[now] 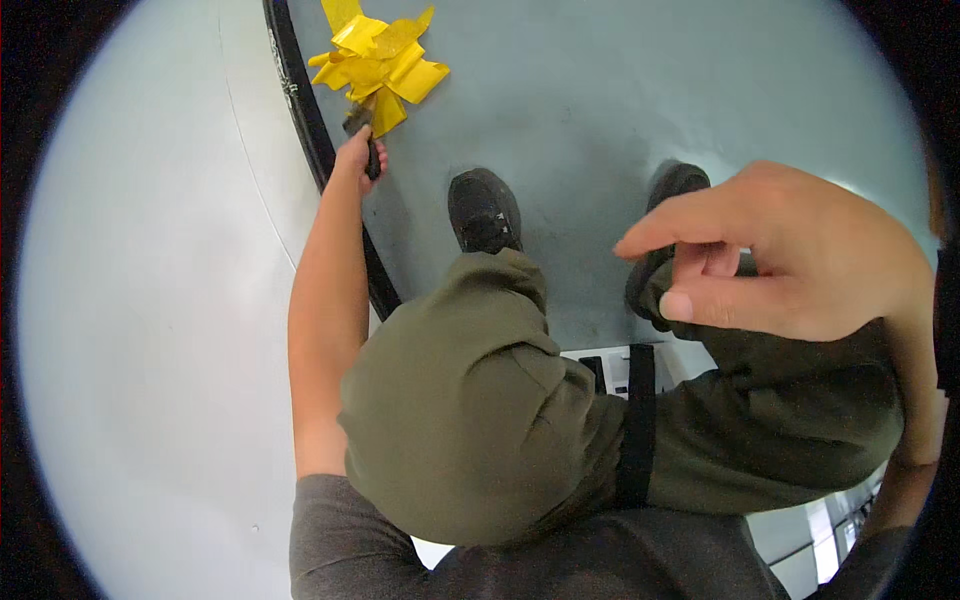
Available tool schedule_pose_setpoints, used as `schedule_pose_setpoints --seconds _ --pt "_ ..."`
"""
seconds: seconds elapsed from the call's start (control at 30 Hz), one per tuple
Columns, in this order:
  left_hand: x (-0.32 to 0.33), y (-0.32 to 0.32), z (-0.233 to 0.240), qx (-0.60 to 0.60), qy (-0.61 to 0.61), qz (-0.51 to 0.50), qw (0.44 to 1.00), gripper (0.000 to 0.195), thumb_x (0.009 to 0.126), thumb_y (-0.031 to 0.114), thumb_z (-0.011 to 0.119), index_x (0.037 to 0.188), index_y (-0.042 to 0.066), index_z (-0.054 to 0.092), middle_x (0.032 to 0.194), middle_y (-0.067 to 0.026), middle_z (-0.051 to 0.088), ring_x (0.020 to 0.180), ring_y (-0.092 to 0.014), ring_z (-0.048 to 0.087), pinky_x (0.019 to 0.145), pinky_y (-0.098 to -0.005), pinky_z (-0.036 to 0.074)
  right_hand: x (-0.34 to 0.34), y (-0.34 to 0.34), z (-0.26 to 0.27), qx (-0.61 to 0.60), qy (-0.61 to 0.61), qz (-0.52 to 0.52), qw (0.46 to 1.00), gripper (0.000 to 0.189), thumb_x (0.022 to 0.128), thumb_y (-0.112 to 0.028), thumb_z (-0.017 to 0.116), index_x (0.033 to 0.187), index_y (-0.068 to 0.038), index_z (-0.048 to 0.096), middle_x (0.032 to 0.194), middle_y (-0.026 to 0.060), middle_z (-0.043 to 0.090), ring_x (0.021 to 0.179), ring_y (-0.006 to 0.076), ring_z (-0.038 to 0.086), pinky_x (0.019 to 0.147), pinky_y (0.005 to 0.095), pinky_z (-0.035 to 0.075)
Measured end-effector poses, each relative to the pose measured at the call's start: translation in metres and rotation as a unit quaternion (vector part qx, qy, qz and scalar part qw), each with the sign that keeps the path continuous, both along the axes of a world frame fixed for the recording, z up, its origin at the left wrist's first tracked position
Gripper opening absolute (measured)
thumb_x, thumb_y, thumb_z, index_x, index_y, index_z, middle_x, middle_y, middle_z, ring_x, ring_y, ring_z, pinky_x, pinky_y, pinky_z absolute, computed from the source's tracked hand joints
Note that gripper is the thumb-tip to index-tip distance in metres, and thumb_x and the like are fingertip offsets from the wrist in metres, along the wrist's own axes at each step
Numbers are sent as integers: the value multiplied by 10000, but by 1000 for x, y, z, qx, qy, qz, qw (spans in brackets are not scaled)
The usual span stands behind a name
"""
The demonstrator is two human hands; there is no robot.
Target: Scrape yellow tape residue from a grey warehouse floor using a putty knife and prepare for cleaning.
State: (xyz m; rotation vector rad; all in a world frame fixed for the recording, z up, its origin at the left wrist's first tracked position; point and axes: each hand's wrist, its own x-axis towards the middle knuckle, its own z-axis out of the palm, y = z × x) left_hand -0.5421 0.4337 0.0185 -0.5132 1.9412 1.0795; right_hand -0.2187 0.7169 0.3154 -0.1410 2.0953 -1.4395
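My left hand point(362, 161) is closed around the dark handle of a tool point(360, 118), perhaps a scraper or knife; its kind is not clear. The tool's far end meets a crumpled bundle of yellow tape or film strips point(379, 64) on the grey floor, at the upper left. In the right part of the view my right hand point(780, 255) is raised near the camera, fingers curled with a gap between thumb and forefinger, and nothing shows in it.
A black baseboard strip point(300, 97) runs along the foot of a white wall point(165, 262) on the left. My dark shoes point(484, 210) stand on the grey floor point(577, 150). Behind my legs is a white object point(679, 360) with dark parts, and a black strap point(639, 427) hangs between them.
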Motion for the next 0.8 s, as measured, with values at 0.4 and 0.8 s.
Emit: schedule_pose_setpoints --seconds 0.4,0.8 --pt "117 -54 -13 -7 -23 -40 999 366 894 368 448 746 35 471 626 -59 488 463 -187 488 400 -319 401 -3 -3 6 46 4 13 999 318 838 -205 577 1078 1 548 701 96 611 638 195 588 597 295 462" --pt "97 -61 -4 46 -36 -22 998 382 852 464 510 825 86 467 646 -9 416 518 -136 414 460 -286 339 -11 21 25 166 89 -48 981 349 862 -271 551 1096 -12 553 846 108 620 769 151 581 686 268 463"
